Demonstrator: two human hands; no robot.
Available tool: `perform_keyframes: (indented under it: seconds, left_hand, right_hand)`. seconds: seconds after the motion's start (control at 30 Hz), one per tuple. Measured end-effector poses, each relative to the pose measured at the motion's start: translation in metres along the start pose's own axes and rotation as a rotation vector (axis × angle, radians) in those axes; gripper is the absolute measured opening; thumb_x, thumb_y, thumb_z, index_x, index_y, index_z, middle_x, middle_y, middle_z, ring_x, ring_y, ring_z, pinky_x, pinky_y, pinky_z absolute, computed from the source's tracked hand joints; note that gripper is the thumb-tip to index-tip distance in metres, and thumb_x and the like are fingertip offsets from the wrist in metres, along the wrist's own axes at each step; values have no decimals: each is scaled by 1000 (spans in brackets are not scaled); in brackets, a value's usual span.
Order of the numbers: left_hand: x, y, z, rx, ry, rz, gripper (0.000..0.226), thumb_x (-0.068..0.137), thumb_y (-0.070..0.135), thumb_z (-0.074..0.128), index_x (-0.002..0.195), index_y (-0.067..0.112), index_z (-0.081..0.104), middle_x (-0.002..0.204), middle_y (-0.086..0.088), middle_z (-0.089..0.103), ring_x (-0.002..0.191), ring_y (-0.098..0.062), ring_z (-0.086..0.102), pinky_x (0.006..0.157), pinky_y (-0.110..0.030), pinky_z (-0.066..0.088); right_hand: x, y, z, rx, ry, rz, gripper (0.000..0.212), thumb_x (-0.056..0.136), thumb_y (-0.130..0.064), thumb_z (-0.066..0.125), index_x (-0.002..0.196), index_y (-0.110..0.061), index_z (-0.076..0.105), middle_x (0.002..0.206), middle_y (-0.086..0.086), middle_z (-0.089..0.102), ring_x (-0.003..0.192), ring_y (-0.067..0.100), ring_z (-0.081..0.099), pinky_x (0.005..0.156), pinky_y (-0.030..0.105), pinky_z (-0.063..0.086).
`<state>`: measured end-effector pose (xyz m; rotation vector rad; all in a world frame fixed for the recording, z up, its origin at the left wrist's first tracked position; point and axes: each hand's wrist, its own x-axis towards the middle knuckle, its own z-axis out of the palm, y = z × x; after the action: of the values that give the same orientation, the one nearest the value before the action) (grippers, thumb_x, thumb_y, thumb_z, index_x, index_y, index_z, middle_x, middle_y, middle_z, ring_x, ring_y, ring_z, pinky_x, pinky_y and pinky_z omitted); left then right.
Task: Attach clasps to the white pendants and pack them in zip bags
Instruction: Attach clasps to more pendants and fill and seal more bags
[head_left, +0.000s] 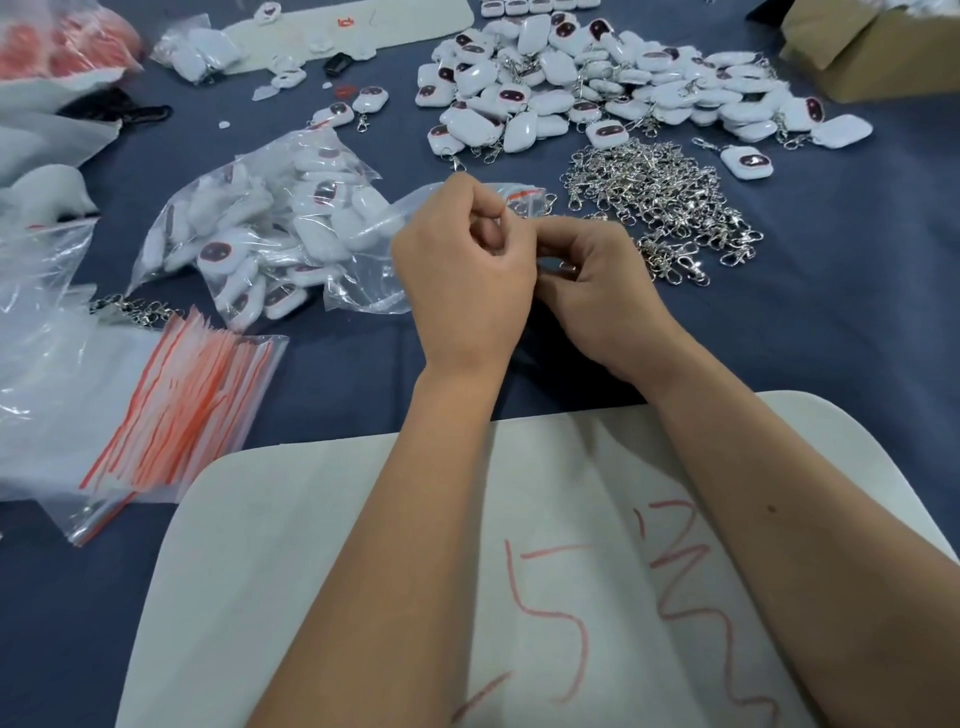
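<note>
Both hands, left (462, 270) and right (587, 280), met with fingers curled, pinching something small between them, mostly hidden. The clasps (660, 208) lay just beyond the right hand, the nearer one.

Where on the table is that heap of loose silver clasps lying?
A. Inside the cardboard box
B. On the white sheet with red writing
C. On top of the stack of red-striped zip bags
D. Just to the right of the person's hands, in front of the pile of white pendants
D. The heap of loose metal clasps lies on the blue cloth right of the right hand, nearer the person than the pile of white pendants.
</note>
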<state>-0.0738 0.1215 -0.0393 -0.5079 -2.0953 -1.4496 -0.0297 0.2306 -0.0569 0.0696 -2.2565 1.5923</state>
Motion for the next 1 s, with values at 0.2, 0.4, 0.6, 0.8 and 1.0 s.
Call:
perform_keyframes:
  seconds: [0.2,0.4,0.6,0.8,1.0]
  left_hand:
    - [3,1,0,-50,128,-73,4,76,8,68,73,8,66,57,10,58,55,-11,58,61,-33,53]
    - [1,3,9,-108,25,-130,7,80,12,67,73,9,66,57,13,57,56,-4,56,59,-21,47]
    - [-16,3,28,-45,-521,-78,19,91,21,72,75,12,68,64,10,64,60,-5,56,61,-15,44]
    - [-18,1,32,-28,-569,-51,12,87,18,74,80,10,69,70,1,68,61,-8,55,63,-25,52]
    - [-15,-1,30,-33,-569,-91,7,87,14,72,80,12,70,69,9,65,60,-3,54,60,-18,48]
  right_hand:
    - [-1,-6,2,37,-64,10,34,87,18,44,98,3,72,82,9,69,74,11,59,72,22,48]
    - [18,4,-47,-306,657,119,29,92,-3,50,99,-14,76,89,0,78,86,14,74,81,32,58]
    - [52,35,-113,-977,429,507,45,97,-16,46,139,-25,59,145,15,52,142,39,34,112,49,34]
    - [61,52,-131,-999,265,615,40,99,-13,47,135,-20,64,146,22,49,137,46,39,113,48,33]
    - [47,42,-119,-951,402,331,39,87,7,57,111,-15,78,116,15,73,116,34,60,108,41,44]
